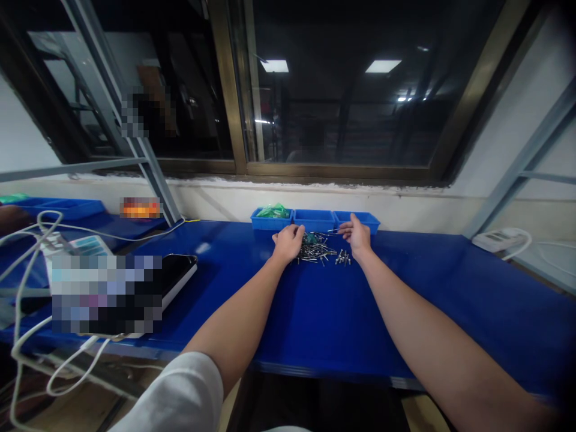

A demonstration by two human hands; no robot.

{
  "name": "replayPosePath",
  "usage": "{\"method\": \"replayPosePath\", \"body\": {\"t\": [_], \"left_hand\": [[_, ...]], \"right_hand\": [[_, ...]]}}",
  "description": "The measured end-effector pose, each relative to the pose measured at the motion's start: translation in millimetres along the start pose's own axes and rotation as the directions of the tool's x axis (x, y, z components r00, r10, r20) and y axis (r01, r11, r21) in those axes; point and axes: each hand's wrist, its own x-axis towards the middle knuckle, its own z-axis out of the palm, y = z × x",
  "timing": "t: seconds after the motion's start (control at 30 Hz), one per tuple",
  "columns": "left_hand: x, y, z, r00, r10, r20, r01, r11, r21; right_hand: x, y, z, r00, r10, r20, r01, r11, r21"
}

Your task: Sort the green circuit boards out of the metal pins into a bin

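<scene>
My left hand (288,243) rests at the left edge of a loose pile of thin metal pins (315,252), which look like rivets. Its fingers are curled together, and whatever they may hold is hidden. My right hand (356,237) is just right of the pile, in front of the right blue bin, with a slim metal pin (333,230) at its fingertips. Below that hand lies a small separate group of pins (342,258). Some dark green material (311,238) shows at the back of the pile, between my hands.
Three blue bins stand along the wall: the left bin (265,223) holds green plastic bags, beside a middle bin (312,218) and a right bin (371,223). A phone (180,270) and white cables (20,336) are at left. A white device (499,239) sits far right.
</scene>
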Motion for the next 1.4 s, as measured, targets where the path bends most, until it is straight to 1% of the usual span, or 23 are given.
{"method": "replayPosePath", "body": {"t": [0.07,0.13,0.27,0.33,0.4,0.43,0.5,0.53,0.57,0.6,0.67,0.7,0.77,0.83,0.93,1.03,1.1,1.17,1.2,1.27,1.33,1.4], "left_hand": [[0.6,-1.0,1.4,1.0,-0.001,-0.007,0.001,1.0,0.005],[0.7,-1.4,2.5,1.0,-0.005,-0.004,0.005,1.0,0.008],[0.7,-2.2,3.4,1.0,-0.023,0.008,0.023,1.0,0.013],[0.9,-2.7,3.4,0.999,-0.031,0.027,0.031,0.999,0.015],[1.4,-3.3,3.3,0.998,-0.039,0.052,0.038,0.999,0.021],[1.7,-3.6,3.3,0.997,-0.044,0.066,0.042,0.999,0.029],[1.9,-4.4,3.6,0.994,-0.049,0.094,0.044,0.997,0.057],[1.9,-4.8,3.9,0.993,-0.048,0.111,0.04,0.996,0.075],[1.6,-5.2,4.4,0.991,-0.041,0.131,0.029,0.995,0.094],[1.3,-5.7,4.9,0.988,-0.027,0.153,0.009,0.994,0.113],[0.3,-6.5,6.1,0.981,0.004,0.195,-0.033,0.989,0.143],[-0.3,-6.8,6.6,0.977,0.018,0.215,-0.052,0.987,0.153],[-1.1,-7.1,7.3,0.971,0.033,0.237,-0.074,0.983,0.168],[-1.5,-7.2,7.5,0.968,0.033,0.247,-0.079,0.981,0.178],[-1.4,-7.5,7.7,0.968,0.023,0.25,-0.074,0.978,0.195],[-1.0,-8.3,8.5,0.97,0.015,0.244,-0.069,0.975,0.213],[-0.9,-8.6,9.5,0.97,0.015,0.245,-0.071,0.972,0.224],[-1.5,-8.3,10.5,0.966,0.021,0.257,-0.084,0.967,0.238],[-2.0,-8.0,10.9,0.964,0.027,0.266,-0.095,0.965,0.245],[-3.6,-6.9,11.3,0.956,0.049,0.289,-0.126,0.958,0.256],[-5.4,-5.8,11.3,0.942,0.081,0.326,-0.173,0.949,0.265],[-6.7,-5.3,11.4,0.922,0.106,0.373,-0.22,0.935,0.278]], "right_hand": [[6.7,1.3,-5.7,0.999,0.006,-0.045,-0.005,1.0,0.021],[11.9,2.7,-10.3,0.999,0.014,-0.051,-0.011,0.998,0.064],[14.3,2.8,-14.3,0.999,0.039,0.014,-0.041,0.986,0.16],[12.9,1.9,-14.3,0.998,0.052,0.046,-0.059,0.984,0.169],[12.1,1.4,-14.1,0.998,0.053,0.04,-0.057,0.992,0.11],[12.3,1.5,-14.2,0.999,0.043,0.015,-0.043,0.998,0.043],[12.9,2.1,-14.8,0.999,-0.005,-0.043,-0.003,0.983,-0.184],[12.8,2.2,-15.1,0.998,-0.033,-0.053,0.013,0.942,-0.336],[12.2,1.9,-15.3,0.998,-0.049,-0.043,0.022,0.87,-0.493],[10.9,1.0,-15.1,0.999,-0.044,-0.019,0.022,0.772,-0.635],[5.9,-3.0,-13.5,0.999,0.036,0.032,0.006,0.555,-0.832],[2.6,-6.2,-12.0,0.996,0.086,0.038,-0.006,0.467,-0.884],[-4.5,-14.5,-8.1,0.987,0.153,0.04,-0.016,0.346,-0.938],[-10.9,-24.5,-3.9,0.979,0.198,0.049,-0.003,0.255,-0.967],[-19.2,-38.7,1.7,0.949,0.311,0.053,0.01,0.138,-0.99],[-27.1,-46.9,6.9,0.903,0.422,0.078,0.045,0.088,-0.995],[-31.7,-47.4,10.6,0.884,0.458,0.094,0.071,0.068,-0.995],[-35.0,-44.0,14.5,0.878,0.465,0.115,0.102,0.051,-0.993],[-36.2,-41.0,16.5,0.879,0.458,0.131,0.122,0.05,-0.991],[-37.8,-33.3,20.4,0.896,0.407,0.176,0.161,0.072,-0.984],[-38.5,-24.6,23.8,0.928,0.303,0.218,0.195,0.104,-0.975],[-38.4,-16.3,26.0,0.941,0.216,0.262,0.24,0.124,-0.963]]}}
